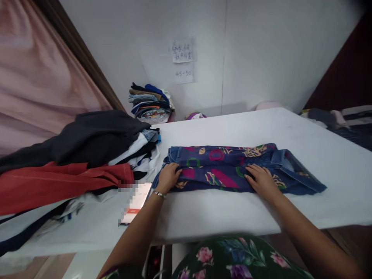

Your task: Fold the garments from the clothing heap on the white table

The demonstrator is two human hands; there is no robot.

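A blue patterned shirt (216, 174) with a denim collar lies folded into a long strip across the white table. Its collar points to the right, and pink, green and tan figures cover the cloth. My left hand (169, 176), with a bracelet at the wrist, rests on the left end of the strip, fingers laid over the fabric. Toward the collar, my right hand (260, 180) lies on the near half with its fingers spread. Both hands touch the shirt from above. A lit phone (138, 201) lies left of my left forearm.
Loose clothes pile up at the left, with a dark garment (95, 135) above a red one (66, 182). At the back stands a stack of folded clothes (151, 102). More clothing (348, 120) lies at the far right. Handwritten paper notes (184, 58) hang on the wall.
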